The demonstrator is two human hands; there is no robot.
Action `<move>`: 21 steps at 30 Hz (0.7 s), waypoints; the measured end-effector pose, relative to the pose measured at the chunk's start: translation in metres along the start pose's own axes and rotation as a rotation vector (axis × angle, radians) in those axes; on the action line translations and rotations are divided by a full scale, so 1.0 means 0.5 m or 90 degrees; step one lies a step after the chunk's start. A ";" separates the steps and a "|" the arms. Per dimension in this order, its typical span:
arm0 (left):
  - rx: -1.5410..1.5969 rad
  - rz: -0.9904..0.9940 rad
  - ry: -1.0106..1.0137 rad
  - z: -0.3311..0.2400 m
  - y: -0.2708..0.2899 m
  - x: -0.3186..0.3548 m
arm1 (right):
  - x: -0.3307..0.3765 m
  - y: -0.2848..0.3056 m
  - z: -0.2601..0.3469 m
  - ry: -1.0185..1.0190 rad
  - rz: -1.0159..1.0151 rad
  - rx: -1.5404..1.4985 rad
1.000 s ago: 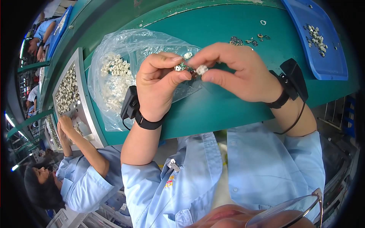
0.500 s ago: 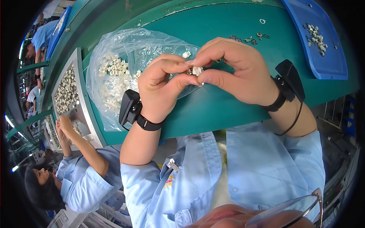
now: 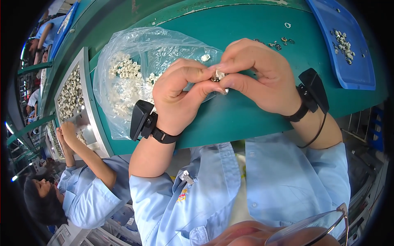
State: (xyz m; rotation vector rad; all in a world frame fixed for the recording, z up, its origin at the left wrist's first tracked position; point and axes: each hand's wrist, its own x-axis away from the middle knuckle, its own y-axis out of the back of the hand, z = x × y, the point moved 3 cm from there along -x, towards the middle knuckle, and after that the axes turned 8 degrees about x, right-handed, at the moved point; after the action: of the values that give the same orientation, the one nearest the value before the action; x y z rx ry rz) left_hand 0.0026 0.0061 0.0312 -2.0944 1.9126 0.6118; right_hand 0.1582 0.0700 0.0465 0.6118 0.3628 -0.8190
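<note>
Both hands meet above the green tabletop (image 3: 246, 119): the left hand (image 3: 180, 98) and right hand (image 3: 258, 78) pinch one small metal part (image 3: 217, 75) between their fingertips, just beside a clear plastic bag (image 3: 135, 69) of white parts. A blue tray (image 3: 349, 45) sits far right.

We seem to be on a factory assembly line. A long green workbench (image 3: 246, 110) carries a clear plastic bag (image 3: 135, 69) full of small white parts, a blue tray (image 3: 349, 53) holds more, and a framed tray (image 3: 72, 96) is packed with them. A co-worker (image 3: 82, 192) in the same light-blue uniform works alongside, with others probably further down.
</note>
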 end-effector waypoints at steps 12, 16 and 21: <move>-0.129 0.018 -0.087 -0.024 -0.002 -0.005 | -0.001 0.002 0.007 0.044 0.003 0.060; -0.122 0.006 -0.066 -0.022 -0.003 -0.003 | 0.003 0.000 0.004 0.036 -0.005 0.028; -0.111 0.002 -0.045 -0.017 -0.002 -0.003 | -0.001 -0.003 0.006 0.044 -0.031 0.042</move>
State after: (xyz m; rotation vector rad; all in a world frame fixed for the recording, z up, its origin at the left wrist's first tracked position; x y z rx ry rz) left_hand 0.0045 0.0035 0.0394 -2.1411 1.8855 0.8698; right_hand 0.1570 0.0674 0.0486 0.6964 0.4158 -0.8616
